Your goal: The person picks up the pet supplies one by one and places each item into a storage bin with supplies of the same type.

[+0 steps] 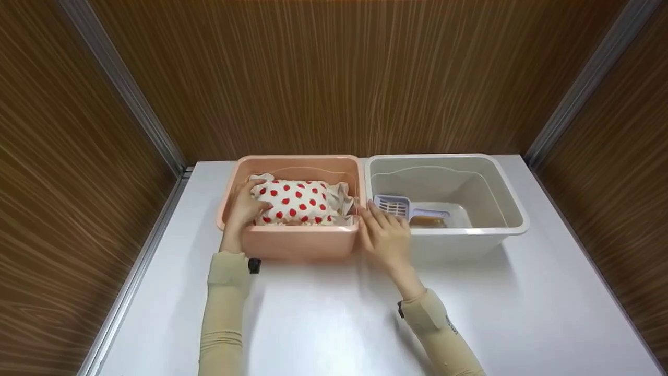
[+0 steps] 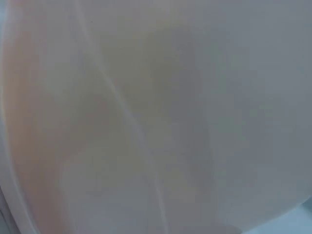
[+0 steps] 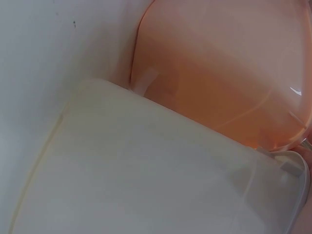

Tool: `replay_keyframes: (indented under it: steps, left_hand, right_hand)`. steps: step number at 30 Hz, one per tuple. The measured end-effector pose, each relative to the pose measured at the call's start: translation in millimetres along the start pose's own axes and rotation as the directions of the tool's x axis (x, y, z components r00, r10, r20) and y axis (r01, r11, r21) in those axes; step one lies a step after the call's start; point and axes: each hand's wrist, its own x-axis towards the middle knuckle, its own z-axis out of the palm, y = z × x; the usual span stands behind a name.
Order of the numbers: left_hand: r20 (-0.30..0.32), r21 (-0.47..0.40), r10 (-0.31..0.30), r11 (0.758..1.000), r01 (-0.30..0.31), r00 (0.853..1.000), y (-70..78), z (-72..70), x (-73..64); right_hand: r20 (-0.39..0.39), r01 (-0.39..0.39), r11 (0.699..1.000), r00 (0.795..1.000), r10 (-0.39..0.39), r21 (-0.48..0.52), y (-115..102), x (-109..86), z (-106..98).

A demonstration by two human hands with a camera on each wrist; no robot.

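A white cushion with red strawberry print and ruffled ends [image 1: 295, 202] lies inside the pink plastic bin [image 1: 297, 244]. In the head view my left hand [image 1: 245, 206] reaches over the bin's left side and grips the cushion's left end, thumb on top and fingers toward the back. My right hand [image 1: 387, 235] lies over the meeting rims of the pink bin and the white bin [image 1: 454, 237], its fingers extended and fingertips by the cushion's right ruffle. The right wrist view shows the outer walls of the white bin [image 3: 146, 165] and pink bin [image 3: 219, 73].
Inside the white bin is a lilac slotted scoop [image 1: 394, 206], its handle pointing right, with a brownish thing [image 1: 428, 222] under it. Both bins stand side by side on a white table [image 1: 313, 324]. Wood-grain panels [image 1: 334, 78] enclose the back and sides. The left wrist view is blurred.
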Motion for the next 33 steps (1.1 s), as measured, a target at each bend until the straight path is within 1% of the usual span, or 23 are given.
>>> replay_keyframes:
  steps: [3,8,12,15,19,23,26,29,31,33]
  left_hand:
    - [-0.006,-0.013,-0.014,1.0,0.014,1.0,2.0,-0.5,-3.5]
    - [-0.025,-0.022,-0.043,0.999,0.043,0.999,6.9,-0.9,-13.6]
    - [-0.045,-0.034,-0.055,0.998,0.053,0.998,9.8,-1.4,-22.0]
    - [-0.063,-0.026,-0.055,0.998,0.053,0.997,12.4,-2.1,-27.8]
    - [-0.088,0.029,-0.032,0.999,0.035,0.996,16.5,-2.2,-34.4]
    - [-0.086,0.054,-0.006,0.998,0.011,0.996,21.4,0.3,-40.9]
    - [-0.088,0.062,0.018,0.998,-0.013,0.996,25.8,4.5,-46.8]
    - [-0.1,0.092,0.039,0.995,-0.03,0.994,30.9,10.2,-53.4]
    - [-0.106,0.108,0.064,0.993,-0.053,0.992,33.8,14.1,-58.3]
    - [-0.108,0.105,0.089,0.991,-0.078,0.99,36.3,17.8,-63.7]
  right_hand:
    - [0.011,0.0,1.0,1.0,0.0,-0.002,-0.8,0.1,-0.2]
    - [0.019,-0.002,1.0,1.0,0.002,0.0,-2.9,0.4,-1.1]
    - [0.024,0.002,1.0,1.0,-0.002,0.004,-4.3,1.7,-0.1]
    - [0.042,-0.001,1.0,0.999,0.001,0.008,-5.5,2.7,1.1]
    - [0.056,-0.008,1.0,0.998,0.007,0.016,-7.1,3.3,1.9]
    - [0.039,-0.009,1.0,0.999,0.008,0.024,-7.9,3.3,3.0]
    - [0.015,-0.008,1.0,1.0,0.008,0.03,-7.4,3.6,4.5]
    - [0.001,-0.009,0.999,1.0,0.009,0.035,-6.2,3.7,5.9]
    - [0.011,-0.017,0.999,1.0,0.017,0.037,-5.9,3.4,5.7]
    - [0.025,-0.026,0.999,0.999,0.025,0.039,-5.7,2.7,5.1]
